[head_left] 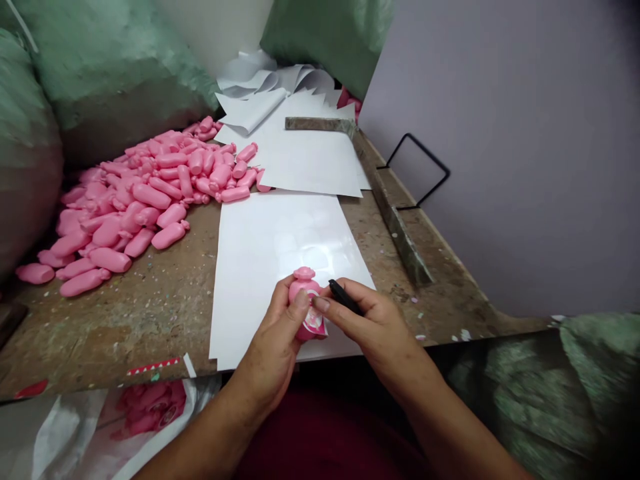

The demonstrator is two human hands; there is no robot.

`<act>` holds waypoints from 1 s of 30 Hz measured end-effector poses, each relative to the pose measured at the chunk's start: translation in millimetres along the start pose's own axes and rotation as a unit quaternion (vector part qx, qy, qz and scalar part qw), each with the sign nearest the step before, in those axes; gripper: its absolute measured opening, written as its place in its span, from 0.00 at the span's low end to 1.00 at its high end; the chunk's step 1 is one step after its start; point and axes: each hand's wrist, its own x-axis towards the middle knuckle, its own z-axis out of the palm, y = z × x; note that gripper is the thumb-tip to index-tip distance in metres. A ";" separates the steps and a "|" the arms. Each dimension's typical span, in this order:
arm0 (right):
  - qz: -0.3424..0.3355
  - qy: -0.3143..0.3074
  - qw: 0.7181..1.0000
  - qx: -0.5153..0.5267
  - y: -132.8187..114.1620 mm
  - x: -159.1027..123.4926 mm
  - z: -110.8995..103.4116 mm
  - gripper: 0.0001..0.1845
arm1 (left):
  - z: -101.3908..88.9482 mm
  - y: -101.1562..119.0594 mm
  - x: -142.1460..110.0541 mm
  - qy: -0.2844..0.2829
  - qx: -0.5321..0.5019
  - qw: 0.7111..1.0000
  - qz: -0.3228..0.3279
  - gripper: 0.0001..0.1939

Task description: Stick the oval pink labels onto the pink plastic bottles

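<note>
Near the table's front edge, my left hand [277, 333] is wrapped round a small pink plastic bottle [304, 288] held upright, with its neck at the top. A printed pink and white label [315, 319] lies on the bottle's front, its lower right corner standing off the surface. My right hand [377, 323] is closed round a black pen-like tool [345, 297], whose exact kind I cannot make out. The right thumb and fingertip touch the label's upper edge. Below both hands lie white backing sheets [260, 267] with glossy patches.
A heap of pink bottles [150, 190] covers the table's left side. Curled white sheets [300, 147] lie at the back beneath an L-shaped metal bar [390, 207]. A black wire bracket [433, 160] juts up at the right. Below the front edge, a white sack [75, 433] holds labelled bottles.
</note>
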 end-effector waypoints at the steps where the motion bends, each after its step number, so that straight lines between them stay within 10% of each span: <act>1: -0.002 0.000 1.000 -0.004 0.0 0.2 -0.1 0.15 | -1.4 -1.6 0.1 0.003 0.020 1.000 0.009 0.20; 13: -0.078 0.077 0.963 -0.248 2.2 -9.9 -4.5 0.12 | -5.5 -5.8 1.7 0.038 0.051 0.996 0.067 0.20; 30: -0.070 0.028 0.994 -0.082 4.8 -4.2 -6.8 0.12 | -7.3 10.3 1.9 0.019 -0.080 0.996 -0.038 0.30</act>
